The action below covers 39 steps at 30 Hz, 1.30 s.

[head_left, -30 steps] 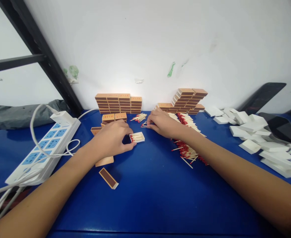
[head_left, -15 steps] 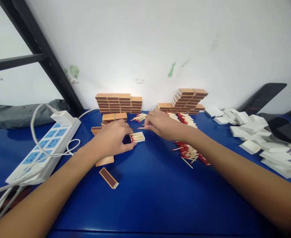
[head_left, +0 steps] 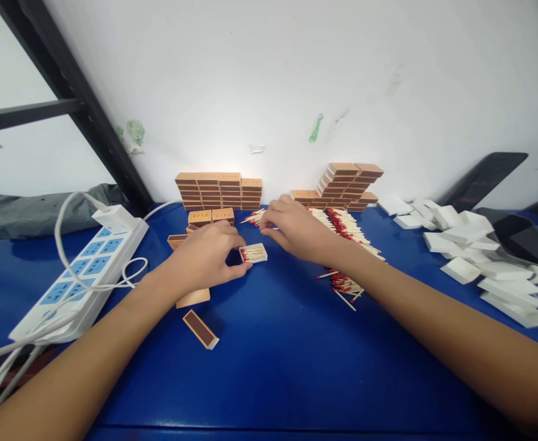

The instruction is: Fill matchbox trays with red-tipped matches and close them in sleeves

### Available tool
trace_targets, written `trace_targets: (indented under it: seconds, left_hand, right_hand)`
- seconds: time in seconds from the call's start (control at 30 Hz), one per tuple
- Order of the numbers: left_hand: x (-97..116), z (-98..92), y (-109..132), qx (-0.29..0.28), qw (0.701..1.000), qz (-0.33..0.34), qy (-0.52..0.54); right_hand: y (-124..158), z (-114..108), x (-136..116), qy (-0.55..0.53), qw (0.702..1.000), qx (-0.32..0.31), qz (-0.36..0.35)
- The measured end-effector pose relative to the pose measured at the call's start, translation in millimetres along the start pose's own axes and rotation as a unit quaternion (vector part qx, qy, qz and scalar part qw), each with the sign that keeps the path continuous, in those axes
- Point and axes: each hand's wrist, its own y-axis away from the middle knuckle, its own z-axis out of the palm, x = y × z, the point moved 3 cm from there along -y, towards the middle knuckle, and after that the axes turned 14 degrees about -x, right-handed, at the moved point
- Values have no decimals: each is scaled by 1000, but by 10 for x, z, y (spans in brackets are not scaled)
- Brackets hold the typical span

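Observation:
My left hand (head_left: 207, 256) is curled around a small white matchbox tray (head_left: 254, 252) with red-tipped matches in it, steadying it on the blue table (head_left: 278, 355). My right hand (head_left: 294, 229) hovers just right of the tray, fingers pinched near a few loose matches (head_left: 256, 217). A long pile of red-tipped matches (head_left: 346, 245) runs under and behind my right wrist. Orange matchbox sleeves (head_left: 204, 217) lie beside my left hand, and one sleeve (head_left: 200, 329) lies nearer to me.
Two stacks of orange matchboxes (head_left: 220, 190) (head_left: 342, 184) stand against the white wall. Several white empty trays (head_left: 470, 251) are scattered at the right. A white power strip (head_left: 82, 266) with cables lies at the left. A black frame leans at the upper left.
My right hand has shifted slightly left and toward the loose matches behind the tray. My left hand and the tray have stayed in place.

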Motion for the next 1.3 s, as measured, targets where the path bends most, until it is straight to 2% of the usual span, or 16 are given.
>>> trace_targets:
  seconds: [0.17,0.37,0.5,0.63,0.77,0.9,1.03,1.13,1.3]
  left_hand:
    - [-11,12,1,4,1000,6,4]
    - [-16,20,1,2,1000,4,3]
    - [-17,16,0,4,1000,6,4]
    - [-21,17,-4,3,1000,2,-1]
    - [-3,20,-8,6,1000,7,-12]
    - [14,9,-11,6,1000,10,-15]
    - [9,-3,0,6,1000,6,-8]
    - [1,1,5,6,1000,4,-3]
    - [-6,5,0,7,1000,5,4]
  right_hand:
    - [4,113,327,4,999,-37,38]
    - [-20,213,373,0,997,-52,62]
    - [-5,127,280,-15,998,-50,41]
    - [19,27,51,-41,998,-56,4]
    - [14,53,-216,-5,998,-58,-24]
    - [-8,100,-296,27,998,-36,-33]
    - [-15,68,-182,-5,999,-30,-28]
    - [-14,56,-26,8,1000,-3,11]
    - [-13,177,204,48,997,-1,61]
